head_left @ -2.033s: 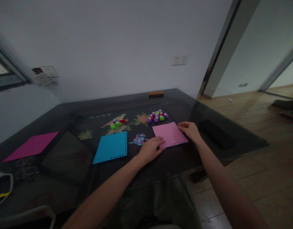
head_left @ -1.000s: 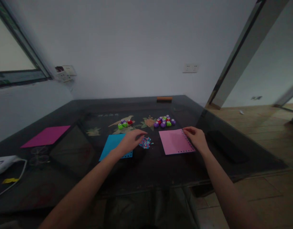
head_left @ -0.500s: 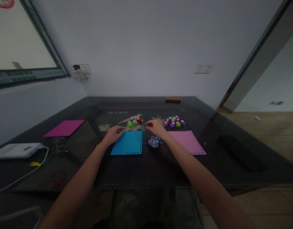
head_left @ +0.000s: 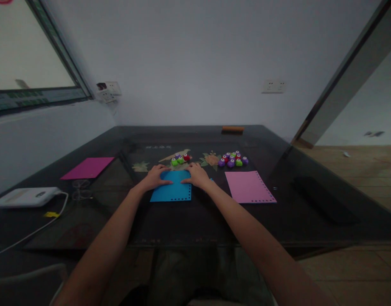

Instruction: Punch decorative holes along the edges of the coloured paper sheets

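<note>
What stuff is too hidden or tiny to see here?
- Head view: the far edge of the blue sheet lies under the left hand and right hand.
- Head view: the small coloured pieces are too small and dim to tell what they are.
- Head view: the white device is blurred, its cable cut off by the left edge.

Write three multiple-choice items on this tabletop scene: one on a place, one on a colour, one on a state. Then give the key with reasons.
1. Where does the light pink sheet lie?
A. right of the blue sheet
B. left of it
C. under it

2. What colour is the sheet at the table's far left?
A. yellow
B. magenta
C. white

3. How do the hands meet the blue sheet?
A. both raised above it
B. only one touches it
C. both rest on its far edge

Key: 1 A, it lies rightward, apart from the blue one. 2 B, it is plainly magenta. 3 C, the left hand and right hand both lie flat on it.
</note>
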### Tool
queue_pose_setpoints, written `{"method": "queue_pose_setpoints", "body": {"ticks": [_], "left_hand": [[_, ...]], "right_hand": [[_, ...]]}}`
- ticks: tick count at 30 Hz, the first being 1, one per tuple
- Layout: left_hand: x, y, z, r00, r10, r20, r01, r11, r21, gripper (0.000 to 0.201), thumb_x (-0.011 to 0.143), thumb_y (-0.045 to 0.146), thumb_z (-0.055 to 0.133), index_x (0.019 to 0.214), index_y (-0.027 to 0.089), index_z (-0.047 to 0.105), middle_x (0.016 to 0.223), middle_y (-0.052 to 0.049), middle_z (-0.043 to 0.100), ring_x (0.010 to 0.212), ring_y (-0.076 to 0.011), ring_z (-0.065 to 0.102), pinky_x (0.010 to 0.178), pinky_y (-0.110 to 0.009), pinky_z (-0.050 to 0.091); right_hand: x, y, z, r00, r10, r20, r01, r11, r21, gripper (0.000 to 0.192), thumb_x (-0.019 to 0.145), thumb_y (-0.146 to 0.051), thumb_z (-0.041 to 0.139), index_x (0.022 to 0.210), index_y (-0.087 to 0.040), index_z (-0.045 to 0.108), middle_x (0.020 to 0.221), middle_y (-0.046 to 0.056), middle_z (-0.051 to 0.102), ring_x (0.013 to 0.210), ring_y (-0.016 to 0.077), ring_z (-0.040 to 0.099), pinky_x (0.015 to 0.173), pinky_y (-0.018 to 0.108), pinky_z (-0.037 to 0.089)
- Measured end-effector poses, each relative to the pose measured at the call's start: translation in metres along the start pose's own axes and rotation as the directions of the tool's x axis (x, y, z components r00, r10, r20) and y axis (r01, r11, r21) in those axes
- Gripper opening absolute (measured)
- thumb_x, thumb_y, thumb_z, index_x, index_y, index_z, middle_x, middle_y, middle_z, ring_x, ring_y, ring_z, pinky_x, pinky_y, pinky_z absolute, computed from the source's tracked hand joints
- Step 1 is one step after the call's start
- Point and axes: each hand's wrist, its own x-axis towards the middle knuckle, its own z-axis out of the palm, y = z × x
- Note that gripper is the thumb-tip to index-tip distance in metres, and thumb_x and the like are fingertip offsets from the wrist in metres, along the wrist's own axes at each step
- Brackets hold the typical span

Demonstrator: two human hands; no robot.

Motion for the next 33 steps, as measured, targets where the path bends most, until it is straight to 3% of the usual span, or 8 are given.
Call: {"method": "queue_pose_setpoints", "body": {"ticks": [4, 12, 18, 26, 33], "left_hand": [[0.0, 0.002, -0.002, 1.0, -0.009, 0.007, 0.009, 1.0, 0.005, 0.07, 0.064, 0.06, 0.065, 0.119, 0.018, 0.058, 0.121, -0.014, 0.05, 0.113, -0.0311, 0.045, 0.097, -0.044, 0.036], [-0.002, 0.007, -0.006, 1.0, 0.022, -0.01, -0.022, 1.0, 0.018, 0.067, 0.064, 0.057, 0.067, 0.118, 0.018, 0.056, 0.115, -0.012, 0.053, 0.111, -0.0301, 0.045, 0.097, -0.044, 0.035], [-0.004, 0.015, -0.012, 1.0, 0.01, -0.001, -0.01, 1.0, -0.001, 0.064, 0.065, 0.052, 0.068, 0.118, 0.02, 0.053, 0.116, -0.01, 0.055, 0.11, -0.0291, 0.046, 0.097, -0.043, 0.035], [-0.003, 0.01, -0.009, 0.999, 0.041, -0.021, -0.041, 0.999, 0.001, 0.062, 0.066, 0.054, 0.067, 0.117, 0.02, 0.053, 0.115, -0.01, 0.055, 0.11, -0.0286, 0.047, 0.096, -0.043, 0.036], [-0.005, 0.016, -0.011, 0.999, 0.041, -0.029, -0.042, 0.999, -0.021, 0.061, 0.067, 0.05, 0.068, 0.118, 0.021, 0.052, 0.117, -0.01, 0.056, 0.11, -0.0286, 0.049, 0.095, -0.044, 0.036]], "right_hand": [[-0.002, -0.002, -0.001, 0.998, 0.018, -0.056, -0.014, 0.998, 0.066, 0.056, 0.066, -0.045, 0.074, 0.112, -0.017, 0.058, 0.113, 0.012, 0.056, 0.108, 0.0273, 0.05, 0.087, 0.039, 0.043], [0.001, -0.001, -0.004, 0.977, 0.16, -0.143, -0.135, 0.976, 0.172, 0.02, 0.077, -0.015, 0.062, 0.096, -0.022, 0.065, 0.1, 0.005, 0.066, 0.096, 0.0212, 0.059, 0.078, 0.032, 0.044], [0.002, -0.001, -0.006, 0.974, 0.169, -0.152, -0.141, 0.974, 0.175, 0.021, 0.08, -0.016, 0.059, 0.097, -0.024, 0.067, 0.095, 0.003, 0.069, 0.092, 0.0212, 0.061, 0.077, 0.031, 0.045], [-0.001, -0.003, -0.008, 0.97, 0.193, -0.147, -0.154, 0.958, 0.244, 0.025, 0.083, -0.015, 0.052, 0.098, -0.025, 0.068, 0.097, 0.003, 0.069, 0.092, 0.0205, 0.062, 0.079, 0.031, 0.045], [0.001, -0.004, -0.006, 0.965, 0.196, -0.174, -0.149, 0.956, 0.253, 0.023, 0.078, -0.017, 0.061, 0.099, -0.025, 0.068, 0.097, 0.003, 0.069, 0.091, 0.0219, 0.062, 0.078, 0.033, 0.046]]}}
